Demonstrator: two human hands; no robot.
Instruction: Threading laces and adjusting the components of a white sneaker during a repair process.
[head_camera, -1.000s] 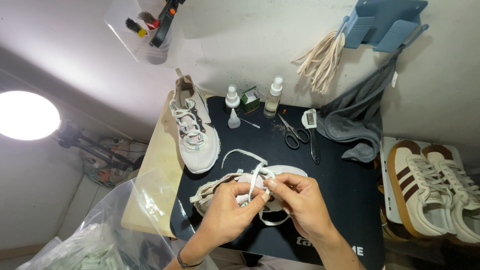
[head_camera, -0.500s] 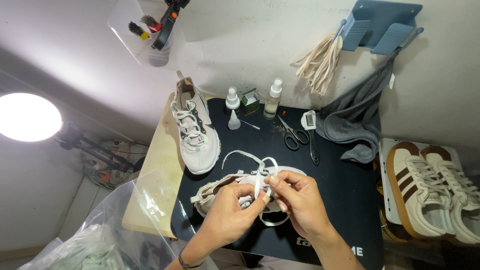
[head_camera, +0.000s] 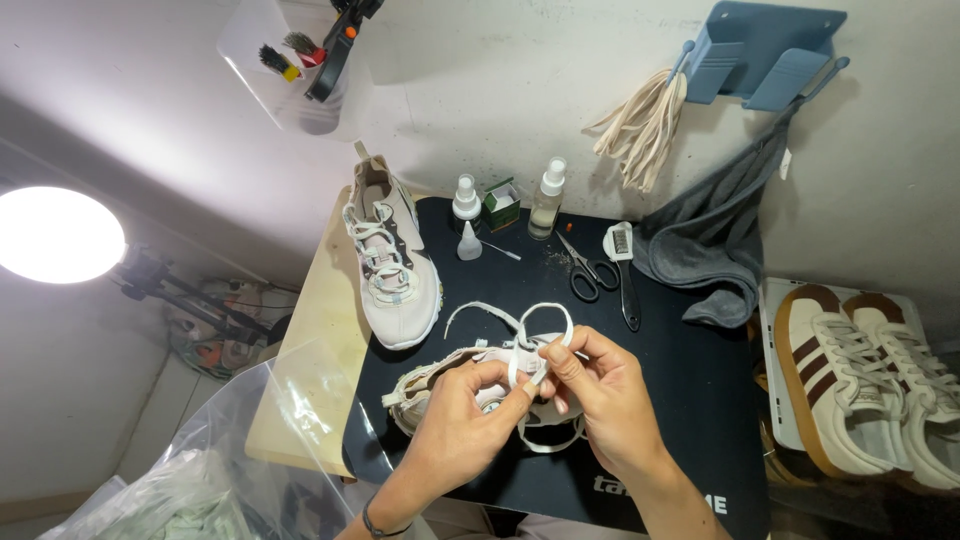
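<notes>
A pale sneaker lies on its side on the black mat, partly hidden under my hands. My left hand and my right hand both pinch its flat white lace, which loops up and back over the shoe. The fingertips of the two hands meet above the shoe's eyelets. A second matching sneaker stands upright at the mat's far left, laced.
Scissors, a small brush, two spray bottles and a green box line the mat's back. A grey towel hangs at right. Striped sneakers sit at right; a plastic bag at lower left.
My hands have stayed over the shoe, shifting the lace slightly; the loop has moved a little and my fingers have closed in together.
</notes>
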